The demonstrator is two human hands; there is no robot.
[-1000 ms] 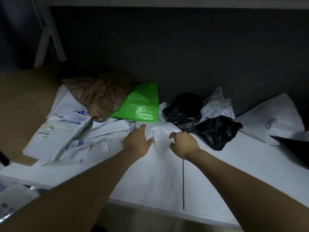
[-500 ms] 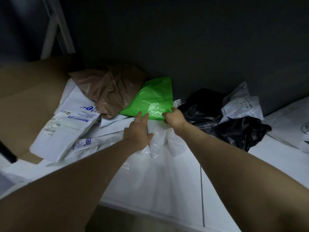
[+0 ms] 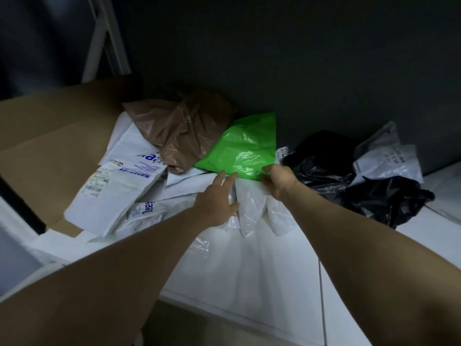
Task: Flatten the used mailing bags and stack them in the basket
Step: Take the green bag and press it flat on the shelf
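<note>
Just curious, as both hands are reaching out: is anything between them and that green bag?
Nothing visible. The right hand seems to pinch the near edge of the green bag, and the left hand, lying on a crumpled white bag, reaches it with its fingertips.

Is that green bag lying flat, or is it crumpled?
Not flat. The green bag is spread out but wrinkled, its far edge propped against the dark wall; the right hand pinches its near edge.

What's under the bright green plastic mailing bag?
The bright green plastic mailing bag overlaps a flat white mailer at its near edge. Whatever lies beneath its middle is hidden; the right hand covers one corner.
</note>
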